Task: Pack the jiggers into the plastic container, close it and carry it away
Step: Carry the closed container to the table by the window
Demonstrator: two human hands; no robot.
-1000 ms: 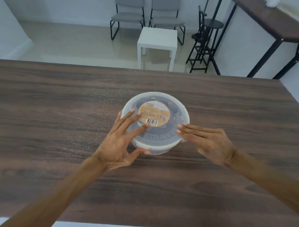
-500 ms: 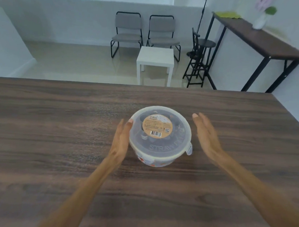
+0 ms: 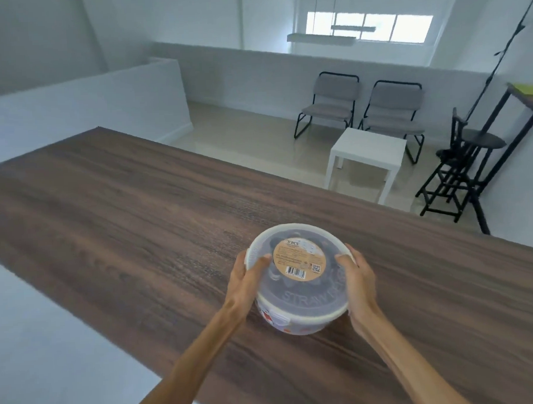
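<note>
A round plastic container (image 3: 300, 304) with its translucent lid on and an orange label on top is held between both my hands above the dark wooden table (image 3: 122, 226). My left hand (image 3: 247, 276) grips its left side with the thumb over the lid rim. My right hand (image 3: 358, 280) clasps the right side the same way. Dark shapes, likely the jiggers, show dimly through the lid; I cannot make them out singly.
Beyond the table's far edge stand a small white side table (image 3: 365, 157), two grey chairs (image 3: 331, 104) and black stools (image 3: 465, 168). A low white wall (image 3: 87, 105) runs at the left. Pale floor shows at the table's left end.
My hands went from flat on the lid to open beside the container, then closed on its sides. The view has swung left and upward, and the container appears raised off the table.
</note>
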